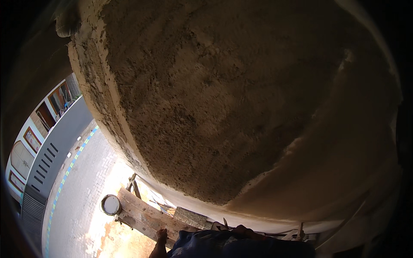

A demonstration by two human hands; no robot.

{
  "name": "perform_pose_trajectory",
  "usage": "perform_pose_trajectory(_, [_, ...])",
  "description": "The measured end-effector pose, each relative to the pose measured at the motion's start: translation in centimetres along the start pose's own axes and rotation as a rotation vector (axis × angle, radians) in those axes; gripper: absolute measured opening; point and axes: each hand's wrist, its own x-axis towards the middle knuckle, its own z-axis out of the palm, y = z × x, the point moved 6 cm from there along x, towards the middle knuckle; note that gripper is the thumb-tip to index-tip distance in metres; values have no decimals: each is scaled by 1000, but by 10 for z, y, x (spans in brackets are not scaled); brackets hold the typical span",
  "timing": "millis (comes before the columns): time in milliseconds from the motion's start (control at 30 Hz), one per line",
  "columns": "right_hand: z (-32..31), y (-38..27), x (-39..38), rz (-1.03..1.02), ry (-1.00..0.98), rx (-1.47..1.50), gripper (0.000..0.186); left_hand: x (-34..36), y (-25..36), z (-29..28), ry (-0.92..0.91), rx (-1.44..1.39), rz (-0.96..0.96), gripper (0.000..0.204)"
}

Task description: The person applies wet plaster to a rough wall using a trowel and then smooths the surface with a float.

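Observation:
My left hand (161, 234) is low in the picture, above a wooden plank walkway (148, 217). Its fingers look curled in; anything inside them is hidden. My right hand (243, 231) shows dimly in front of my dark blue clothing, knuckles up and fingers apparently closed. Just left of it a small pale pointed piece (225, 222) sticks up, too small to name. Both hands are below a large rough patch of wet-looking brown plaster (206, 107) on the wall. A smoother, paler coat (327, 163) borders the patch on the right.
A round bucket (111, 204) with pale contents stands at the plank's left end. Wooden supports (134, 187) rise beside it. The wall's edge (101, 99) runs down the left. Beyond lie sunlit paving (81, 185), a grey boundary wall (60, 137) and a house.

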Motion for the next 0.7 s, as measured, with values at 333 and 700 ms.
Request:
perform_pose_trajectory(333, [23,16,-28,136,100,-38,30,-17,-45,-33,17,-74,-111,41])
perform_pose_trajectory(700, [37,4,-10,198,-8,-38,40,-20,-32,-41,1,-94,-150,34])
